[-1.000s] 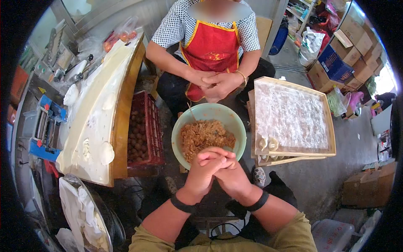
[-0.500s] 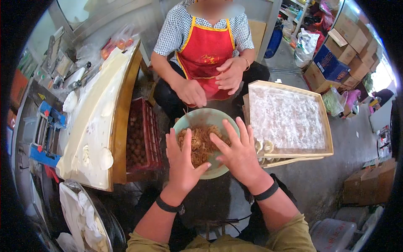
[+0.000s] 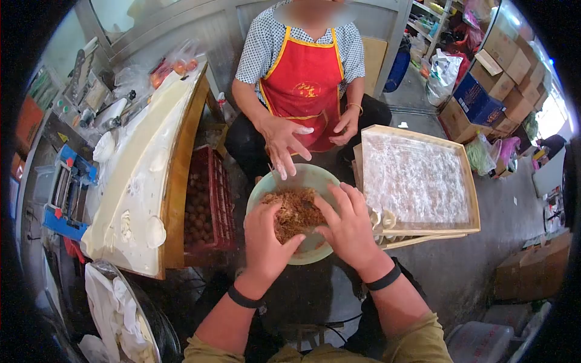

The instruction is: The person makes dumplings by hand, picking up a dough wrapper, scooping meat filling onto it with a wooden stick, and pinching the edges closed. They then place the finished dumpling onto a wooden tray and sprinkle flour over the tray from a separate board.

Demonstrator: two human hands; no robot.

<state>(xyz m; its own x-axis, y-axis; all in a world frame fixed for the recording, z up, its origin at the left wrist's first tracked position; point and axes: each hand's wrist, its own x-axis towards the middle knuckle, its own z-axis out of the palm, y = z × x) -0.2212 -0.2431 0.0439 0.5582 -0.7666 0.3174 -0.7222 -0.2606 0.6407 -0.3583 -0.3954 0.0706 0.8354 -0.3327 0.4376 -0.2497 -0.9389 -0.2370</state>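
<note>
A pale green bowl (image 3: 322,175) holds a loose brown, crumbly filling (image 3: 296,212). Over the left side of its rim is my left hand (image 3: 266,242), fingers curved and apart, thumb pointing across the front of the bowl. My right hand (image 3: 350,233) is over the right side, also open, with its curved fingertips close to the filling. Neither hand holds anything that shows. A person in a red apron (image 3: 308,85) sits opposite, one flour-dusted hand (image 3: 285,144) just beyond the bowl's far rim.
A flour-dusted wooden tray (image 3: 417,175) stands on the right, small dough pieces (image 3: 382,219) at its near-left corner. To the left, a table carries a long dough sheet (image 3: 136,163) and a blue-framed machine (image 3: 66,193). Below is a red crate (image 3: 225,206) of round items.
My fingers have gone from spread to more curved, closer to the filling. The bowl appears slightly lower in view. The other person's hands have parted, one reaching toward the bowl.
</note>
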